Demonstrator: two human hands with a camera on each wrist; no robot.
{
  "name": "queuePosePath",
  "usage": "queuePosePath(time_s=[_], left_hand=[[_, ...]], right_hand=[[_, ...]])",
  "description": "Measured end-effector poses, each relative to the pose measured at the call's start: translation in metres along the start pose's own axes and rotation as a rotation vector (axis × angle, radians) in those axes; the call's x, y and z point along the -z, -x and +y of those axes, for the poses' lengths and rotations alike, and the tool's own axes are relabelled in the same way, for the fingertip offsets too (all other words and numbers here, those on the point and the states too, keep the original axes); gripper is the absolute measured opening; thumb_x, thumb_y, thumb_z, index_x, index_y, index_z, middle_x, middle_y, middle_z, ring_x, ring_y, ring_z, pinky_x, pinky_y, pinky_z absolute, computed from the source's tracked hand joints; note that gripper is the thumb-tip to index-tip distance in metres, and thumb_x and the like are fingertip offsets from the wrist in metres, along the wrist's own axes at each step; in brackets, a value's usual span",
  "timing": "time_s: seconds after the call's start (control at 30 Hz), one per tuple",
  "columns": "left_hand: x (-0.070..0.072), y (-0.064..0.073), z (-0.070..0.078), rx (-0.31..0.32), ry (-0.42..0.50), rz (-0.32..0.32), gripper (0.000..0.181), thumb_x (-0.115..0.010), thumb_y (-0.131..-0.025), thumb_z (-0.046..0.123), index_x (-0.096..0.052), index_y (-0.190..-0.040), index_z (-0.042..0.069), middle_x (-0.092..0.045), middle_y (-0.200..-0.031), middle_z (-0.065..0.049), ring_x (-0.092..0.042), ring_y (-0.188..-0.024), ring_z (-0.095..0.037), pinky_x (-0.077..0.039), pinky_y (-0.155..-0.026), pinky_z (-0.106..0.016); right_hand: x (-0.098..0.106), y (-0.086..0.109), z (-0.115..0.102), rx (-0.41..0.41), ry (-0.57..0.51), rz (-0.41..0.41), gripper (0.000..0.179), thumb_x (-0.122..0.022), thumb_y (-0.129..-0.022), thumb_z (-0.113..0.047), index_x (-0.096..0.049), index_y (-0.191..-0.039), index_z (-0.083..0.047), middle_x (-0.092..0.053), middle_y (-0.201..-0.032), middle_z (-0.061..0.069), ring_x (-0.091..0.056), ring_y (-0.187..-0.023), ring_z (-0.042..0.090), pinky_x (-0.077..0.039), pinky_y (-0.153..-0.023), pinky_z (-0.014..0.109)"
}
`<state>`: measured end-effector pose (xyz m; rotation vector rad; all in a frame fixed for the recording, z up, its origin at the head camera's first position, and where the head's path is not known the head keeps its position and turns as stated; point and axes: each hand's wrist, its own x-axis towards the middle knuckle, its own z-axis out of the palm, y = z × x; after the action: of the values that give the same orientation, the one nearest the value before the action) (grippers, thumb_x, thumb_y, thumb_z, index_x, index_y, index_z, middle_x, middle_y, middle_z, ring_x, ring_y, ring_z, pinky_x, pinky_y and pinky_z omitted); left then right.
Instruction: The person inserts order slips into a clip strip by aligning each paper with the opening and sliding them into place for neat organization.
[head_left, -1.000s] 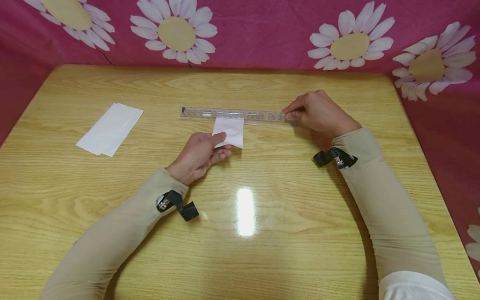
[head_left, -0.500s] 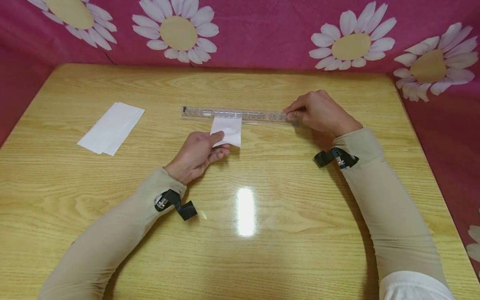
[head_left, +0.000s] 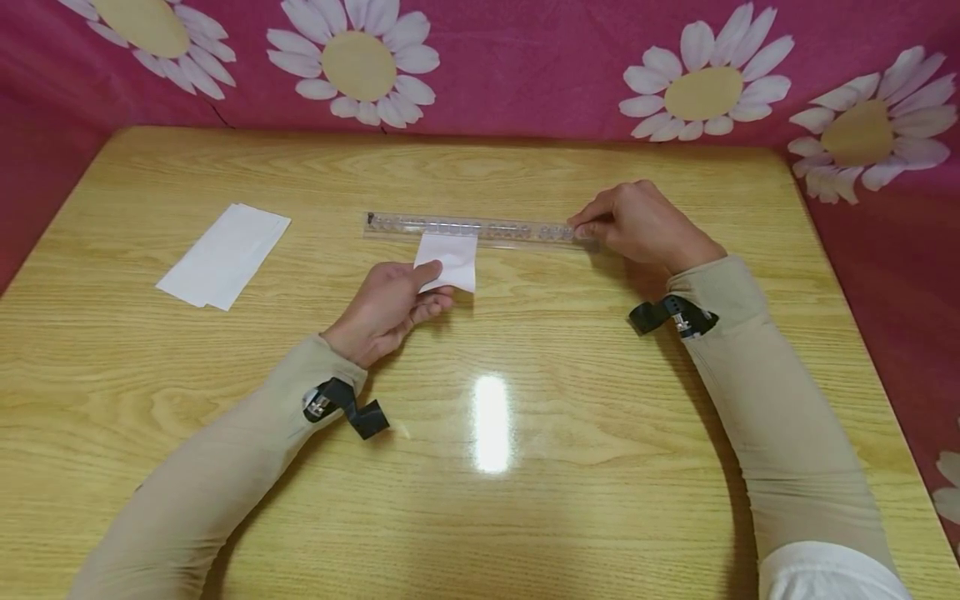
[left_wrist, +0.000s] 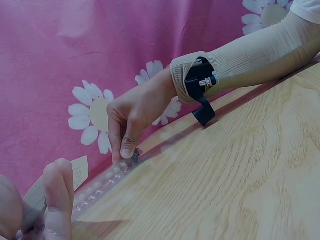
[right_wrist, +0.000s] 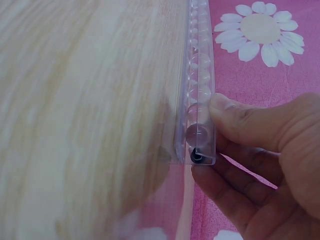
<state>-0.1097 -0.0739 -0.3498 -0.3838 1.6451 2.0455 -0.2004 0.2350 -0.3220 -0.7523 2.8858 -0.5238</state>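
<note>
Left hand (head_left: 384, 312) is shifting the paper (head_left: 456, 260) slightly leftward.
Its fingers (head_left: 428, 272) are pinching it at the clear tube's (head_left: 501, 231) near side; the right hand (head_left: 648, 227) is gripping the right end, the tube stretching left-right across the tabletop (head_left: 600, 417).

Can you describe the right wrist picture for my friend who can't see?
A person's right hand pinches the end of a long clear plastic strip lined with see-through round shapes, a small black one at the tip. Beside it are a pale wooden tabletop and pink daisy-patterned cloth.
</note>
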Motion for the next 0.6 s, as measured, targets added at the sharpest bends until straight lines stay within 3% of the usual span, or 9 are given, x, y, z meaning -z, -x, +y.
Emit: queuePosePath(time_s=[0.6], left_hand=[[0.0075, 0.0044, 0.0015, 0.005, -0.006, 0.014, 0.029, -0.050, -0.102, 0.024, -0.058, -0.109, -0.003, -0.068, -0.080, -0.003, -0.066, -0.066, -0.006, -0.055, -0.061, -0.011]], right_hand=[[-0.0014, -0.0007, 0.0016, -0.009, 0.007, 0.002, 0.022, -0.069, -0.091, -0.019, -0.075, -0.112, -0.014, -0.074, -0.112, 0.011, -0.067, -0.099, 0.022, -0.051, -0.082, 0.037]])
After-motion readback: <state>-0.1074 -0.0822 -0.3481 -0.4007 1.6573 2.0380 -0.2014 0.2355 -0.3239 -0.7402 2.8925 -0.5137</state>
